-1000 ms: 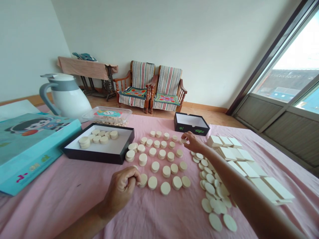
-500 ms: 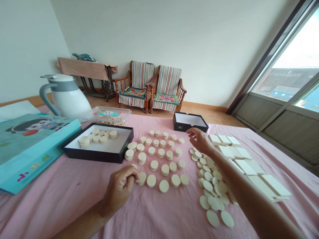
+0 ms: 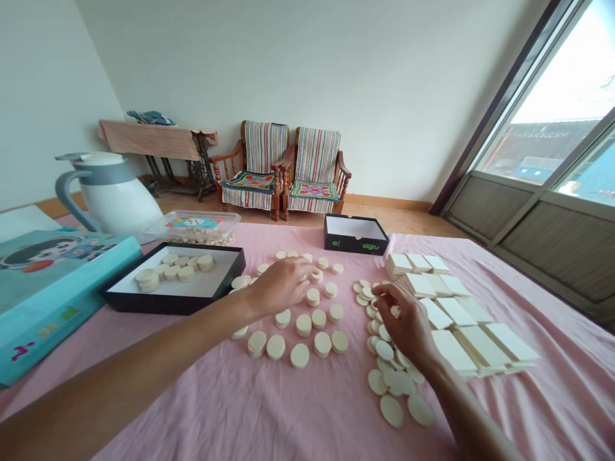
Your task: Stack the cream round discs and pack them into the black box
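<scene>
My left hand (image 3: 283,282) reaches across the table over the rows of short stacks of pale round wooden discs (image 3: 303,325), hiding several of them. Its fingers are bent together at a wooden disc (image 3: 316,277) near the back of the rows. To the right, my right hand (image 3: 406,320) is at the far end of a loose heap of the same discs (image 3: 385,349). Its thumb and forefinger come together over the heap; whether a disc is between them is hidden.
A black tray (image 3: 168,306) with more discs stands at left, by a blue box (image 3: 72,301), a white jug (image 3: 118,202) and a clear plastic container (image 3: 196,224). Piles of square wooden pieces (image 3: 473,314) lie at right. A black open box (image 3: 355,242) sits behind.
My left hand has moved forward and right, from the front stacks to the back rows. My right hand has drawn back from beside the back rows to the loose heap. The view has shifted slightly.
</scene>
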Tool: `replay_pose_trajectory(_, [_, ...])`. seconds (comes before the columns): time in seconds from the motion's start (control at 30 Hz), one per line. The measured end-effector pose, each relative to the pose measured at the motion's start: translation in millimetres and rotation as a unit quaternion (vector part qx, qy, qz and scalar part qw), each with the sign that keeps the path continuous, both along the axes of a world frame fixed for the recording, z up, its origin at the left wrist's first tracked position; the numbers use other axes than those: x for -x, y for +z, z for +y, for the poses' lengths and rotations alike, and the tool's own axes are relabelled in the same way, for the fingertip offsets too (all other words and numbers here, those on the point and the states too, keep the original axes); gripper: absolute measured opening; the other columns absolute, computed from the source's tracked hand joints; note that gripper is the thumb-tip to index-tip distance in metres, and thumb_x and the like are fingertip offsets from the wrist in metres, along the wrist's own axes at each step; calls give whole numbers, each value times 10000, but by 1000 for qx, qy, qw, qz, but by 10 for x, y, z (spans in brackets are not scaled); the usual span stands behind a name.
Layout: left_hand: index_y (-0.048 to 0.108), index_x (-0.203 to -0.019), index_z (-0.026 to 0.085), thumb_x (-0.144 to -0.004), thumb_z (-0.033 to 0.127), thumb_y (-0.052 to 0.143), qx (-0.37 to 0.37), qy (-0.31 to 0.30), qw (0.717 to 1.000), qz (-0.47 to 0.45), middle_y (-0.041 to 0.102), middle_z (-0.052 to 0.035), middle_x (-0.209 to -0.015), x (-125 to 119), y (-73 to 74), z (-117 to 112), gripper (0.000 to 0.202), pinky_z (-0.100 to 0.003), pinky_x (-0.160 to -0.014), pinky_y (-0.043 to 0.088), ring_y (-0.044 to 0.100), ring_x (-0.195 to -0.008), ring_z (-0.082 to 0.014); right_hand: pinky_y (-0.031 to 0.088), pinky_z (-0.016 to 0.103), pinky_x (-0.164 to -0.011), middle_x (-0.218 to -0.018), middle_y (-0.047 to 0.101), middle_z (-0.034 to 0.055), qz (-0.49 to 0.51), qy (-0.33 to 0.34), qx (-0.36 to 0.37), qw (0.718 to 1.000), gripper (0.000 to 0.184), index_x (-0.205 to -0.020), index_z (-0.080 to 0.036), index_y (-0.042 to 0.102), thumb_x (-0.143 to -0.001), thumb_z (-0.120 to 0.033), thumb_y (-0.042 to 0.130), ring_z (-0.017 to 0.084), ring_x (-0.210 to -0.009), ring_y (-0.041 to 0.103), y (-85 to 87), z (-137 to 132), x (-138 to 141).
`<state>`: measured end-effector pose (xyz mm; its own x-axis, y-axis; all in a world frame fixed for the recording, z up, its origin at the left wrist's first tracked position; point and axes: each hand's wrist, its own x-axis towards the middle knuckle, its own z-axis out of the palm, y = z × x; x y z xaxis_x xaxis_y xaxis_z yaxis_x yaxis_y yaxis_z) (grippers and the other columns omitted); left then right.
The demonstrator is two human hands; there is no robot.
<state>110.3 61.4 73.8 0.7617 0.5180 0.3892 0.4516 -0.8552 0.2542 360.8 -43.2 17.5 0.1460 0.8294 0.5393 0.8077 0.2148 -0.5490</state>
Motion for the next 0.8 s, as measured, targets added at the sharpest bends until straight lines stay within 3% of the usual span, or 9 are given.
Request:
replay_pose_trajectory(0.13, [696,-1003,176,-801,93,519,-38,32,996,71,692,-98,-1021,-397,-153,566,282,-354,-864,416,590,-989,-232,471,281,-672,-839,642,35,-8,-13,-26,1000,142,-900,-224,593,-854,-198,462,159,-710,603,-20,-8,-33])
replay_pose_trajectory(0.27, [704,-1009,207,-788,155,581,-41,9,993,107,690,-103,-1003,-697,-300,875,258,-395,-836,356,557,-986,-263,462,282,-656,-803,631,28,-9,-6,-28,1000,140,-883,-228,594,-855,-197,461,158,-680,584,-31,-35,-27])
replay_pose_trajectory(0.53, [709,-1011,263,-724,168,662,-36,-64,984,162,695,-72,-983,-1091,-528,1094,306,-362,-803,275,535,-973,-252,445,285,-630,-782,615,17,-7,21,1,1000,129,-875,-248,586,-850,-193,472,167,-681,569,-97,-25,0])
replay_pose_trajectory(0.67, [731,-924,237,-704,172,645,-30,-71,983,164,712,-59,-906,-1132,-593,1141,245,-343,-778,263,549,-931,-234,437,272,-626,-766,601,10,0,29,6,1000,129,-866,-243,584,-849,-182,472,161,-678,565,-113,-21,-3])
replay_pose_trajectory(0.8, [735,-795,214,-712,181,597,-15,-58,985,162,724,-49,-806,-1113,-568,1129,164,-341,-749,250,571,-852,-208,436,271,-626,-775,600,14,-1,35,14,999,138,-872,-244,589,-853,-178,468,160,-678,564,-115,-25,-14])
